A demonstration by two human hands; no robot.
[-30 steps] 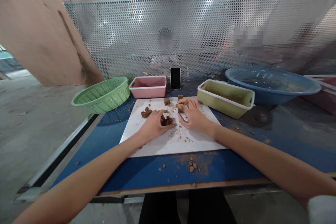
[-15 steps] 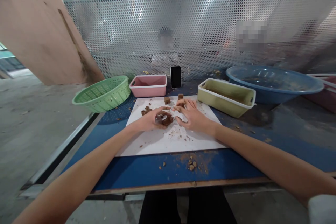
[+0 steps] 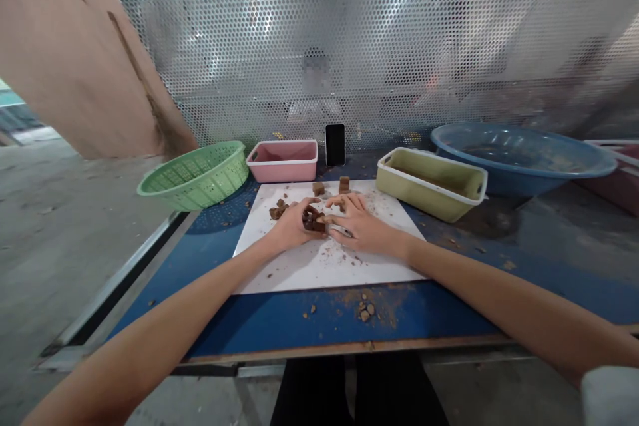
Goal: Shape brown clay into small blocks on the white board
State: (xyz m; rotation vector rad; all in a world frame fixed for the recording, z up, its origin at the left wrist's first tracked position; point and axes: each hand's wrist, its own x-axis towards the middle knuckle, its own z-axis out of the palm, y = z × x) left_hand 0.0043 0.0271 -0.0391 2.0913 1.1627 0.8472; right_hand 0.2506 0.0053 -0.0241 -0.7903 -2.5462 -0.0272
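Observation:
Over the white board, my left hand curls its fingers around a dark brown clay piece. My right hand meets it from the other side, its index finger reaching the piece. A small, pale, thin tool lies under the right fingers, its shape partly hidden. Crumbled brown lumps rest left of my left hand. Two brown clay blocks, one at the board's back middle and another to its right, stand beyond my hands.
Behind the board are a green basket, a pink bin, an upright phone, an olive bin and a blue basin. A perforated metal screen rises behind them. Crumbs lie near the front edge.
My hands have come closer together, and the right fingers now reach the clay piece. The pale tool under the right hand shows more clearly.

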